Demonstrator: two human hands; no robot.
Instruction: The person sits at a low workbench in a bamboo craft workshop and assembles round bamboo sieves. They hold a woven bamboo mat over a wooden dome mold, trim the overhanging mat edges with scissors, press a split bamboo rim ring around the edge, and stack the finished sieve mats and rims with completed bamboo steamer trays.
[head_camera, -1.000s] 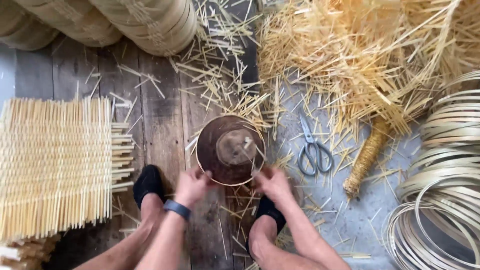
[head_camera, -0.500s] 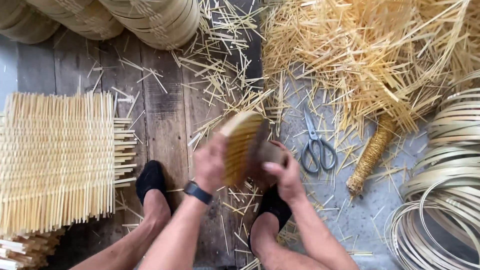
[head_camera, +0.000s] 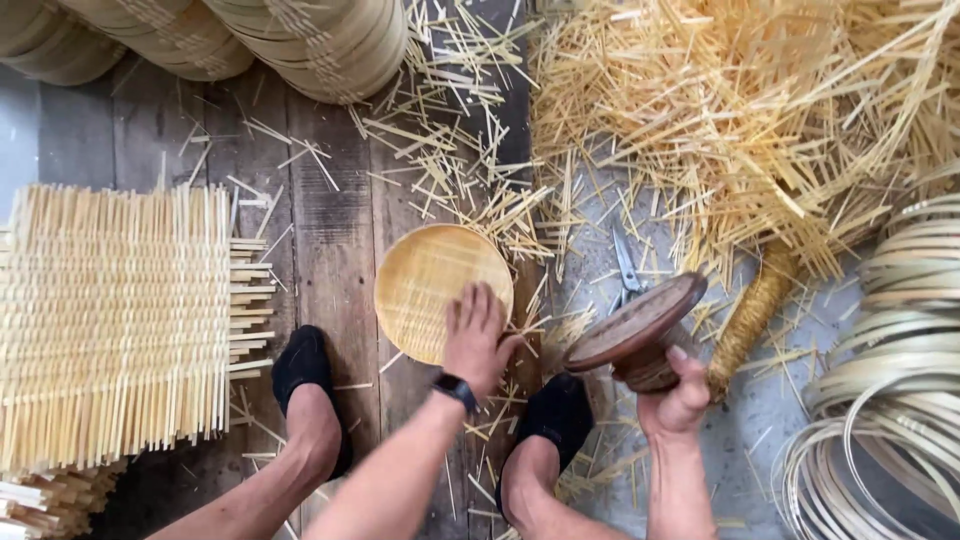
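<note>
A round woven bamboo tray (head_camera: 425, 280) lies flat on the wooden floor between my feet. My left hand (head_camera: 476, 338), with a dark watch on the wrist, rests palm down on the tray's near right edge, fingers spread. My right hand (head_camera: 676, 395) grips a round dark wooden mould (head_camera: 634, 324) by its underside, tilted and lifted above the floor to the right of the tray.
A stack of square woven bamboo mats (head_camera: 110, 320) sits at the left. Scissors (head_camera: 627, 266) lie behind the mould. Loose bamboo strips (head_camera: 740, 120) are heaped at the upper right, coiled bamboo hoops (head_camera: 890, 400) at the right, stacked round trays (head_camera: 300, 45) at the top.
The tray and mould, earlier held together, have been parted. The tray now lies flat under my left hand and my right hand has carried the mould to the right.
</note>
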